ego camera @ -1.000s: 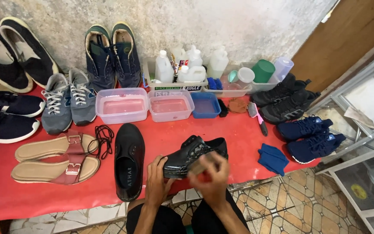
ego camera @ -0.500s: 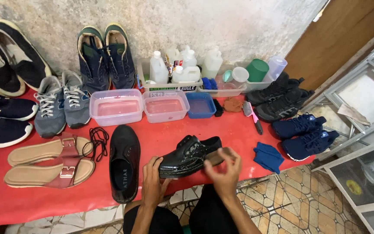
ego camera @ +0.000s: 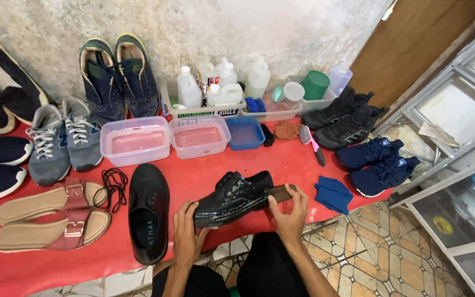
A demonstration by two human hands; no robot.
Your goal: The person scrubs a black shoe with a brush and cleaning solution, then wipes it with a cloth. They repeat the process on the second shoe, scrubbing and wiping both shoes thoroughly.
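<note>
- One wet black leather shoe [ego camera: 233, 198] lies on its side on the red worktop [ego camera: 303, 165], near edge, middle of the scene.
- The left hand [ego camera: 185, 234] has its fingers wrapped round the shoe's toe end; the right hand [ego camera: 290, 212] has its fingers closed on one dark brush [ego camera: 281, 193], pressed to the heel.
- One matching black shoe [ego camera: 148, 212] stands just left, with one black lace [ego camera: 114, 187] coiled beside it.
- Two tan sandals [ego camera: 50, 217] lie further left.
- Far of the shoe: two clear tubs [ego camera: 163, 140] of pinkish water and one small blue tub [ego camera: 247, 133].
- One blue cloth [ego camera: 332, 193] lies right; two navy trainers [ego camera: 380, 165] and two black trainers [ego camera: 342, 118] beyond it.
- Against half a second ago, the brush hand has shifted onto the heel; the shoe stays in place.
</note>
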